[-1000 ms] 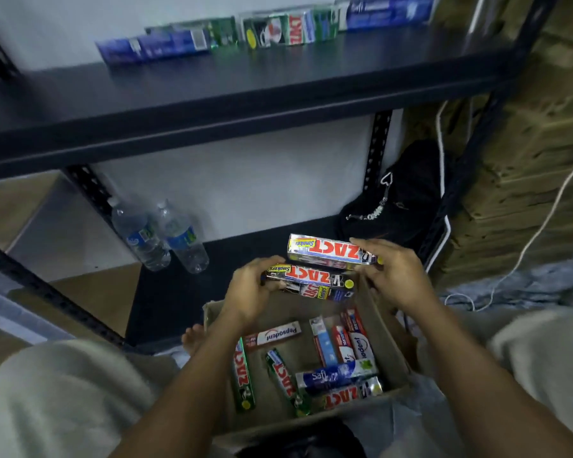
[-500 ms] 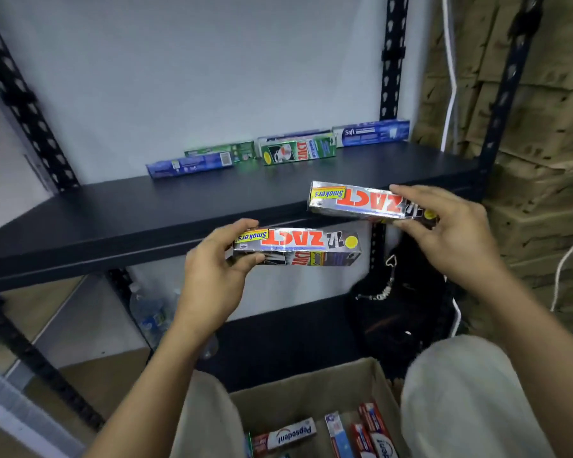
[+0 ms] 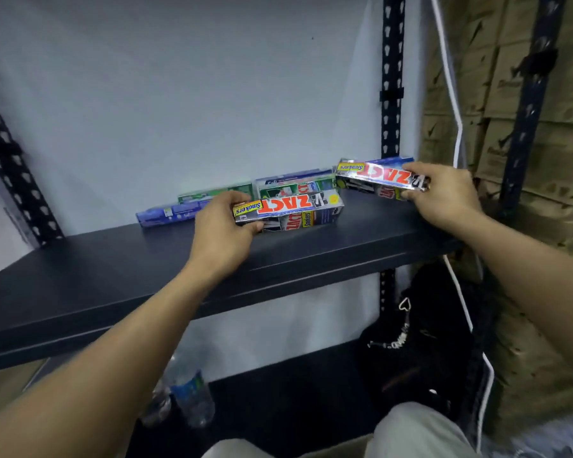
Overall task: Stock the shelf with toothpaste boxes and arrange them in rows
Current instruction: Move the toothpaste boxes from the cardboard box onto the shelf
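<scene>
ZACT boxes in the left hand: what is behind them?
Behind: a green-and-white box with a blue box showing above it. The ZACT boxes cover their lower parts, so their footing is hidden.

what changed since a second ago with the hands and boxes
Both hands rose from low down up to the shelf, carrying their boxes. The left hand now holds its Zact stack just in front of the back row; the right hand holds its Zact boxes at the row's right end. Neither grip was let go. The back row stayed put.
</scene>
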Demonstrator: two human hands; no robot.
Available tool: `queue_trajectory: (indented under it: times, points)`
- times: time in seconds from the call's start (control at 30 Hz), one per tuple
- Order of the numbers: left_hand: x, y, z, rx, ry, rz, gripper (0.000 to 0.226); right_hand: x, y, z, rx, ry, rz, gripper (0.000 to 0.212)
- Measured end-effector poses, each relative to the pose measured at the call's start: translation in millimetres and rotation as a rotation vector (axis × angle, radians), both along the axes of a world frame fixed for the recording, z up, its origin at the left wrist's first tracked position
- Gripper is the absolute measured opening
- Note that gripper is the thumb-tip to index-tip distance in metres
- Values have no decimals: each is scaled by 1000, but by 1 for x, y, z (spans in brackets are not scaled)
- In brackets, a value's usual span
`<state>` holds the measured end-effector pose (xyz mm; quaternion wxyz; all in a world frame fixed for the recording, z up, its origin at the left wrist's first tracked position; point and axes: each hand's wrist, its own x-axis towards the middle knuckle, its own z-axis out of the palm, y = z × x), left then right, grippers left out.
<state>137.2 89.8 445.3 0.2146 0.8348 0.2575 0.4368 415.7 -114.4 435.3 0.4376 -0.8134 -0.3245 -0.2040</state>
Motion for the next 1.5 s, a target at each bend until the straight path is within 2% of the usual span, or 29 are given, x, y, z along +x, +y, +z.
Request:
queue_trajectory:
  times: [0.2,0.33,0.47,0.53,0.63,0.83,1.03,1.13,1.2,1.37,1.5]
  points:
    - [50,32,-3,236,200,-65,35,37,20,5,-205,-76,-18,48]
    - [76,42,-4,300,311,-131,38,66,30,5,-257,-147,-60,42]
    - [92,50,-2,280,297,-303,48,91,45,5,-274,-153,-86,43]
    - [99,57,-2,291,277,-346,40,101,53,6,-262,-119,-37,49]
    - [110,70,-3,362,282,-330,26,114,60,8,-243,-44,31,57]
    - [123,83,-1,396,284,-263,27,125,63,10,-208,-19,86,56]
    - [126,88,-1,385,282,-256,26,127,65,9,-335,-96,94,41]
    - [125,85,-1,390,292,-241,28,123,63,9,-383,-143,61,40]
    - [122,81,0,396,312,-232,31,119,62,8,-416,-183,40,44]
    - [108,72,2,392,373,-161,44,90,48,4,-422,-133,100,76]
    - [95,60,2,362,412,-156,53,39,23,-2,-442,-138,87,74]
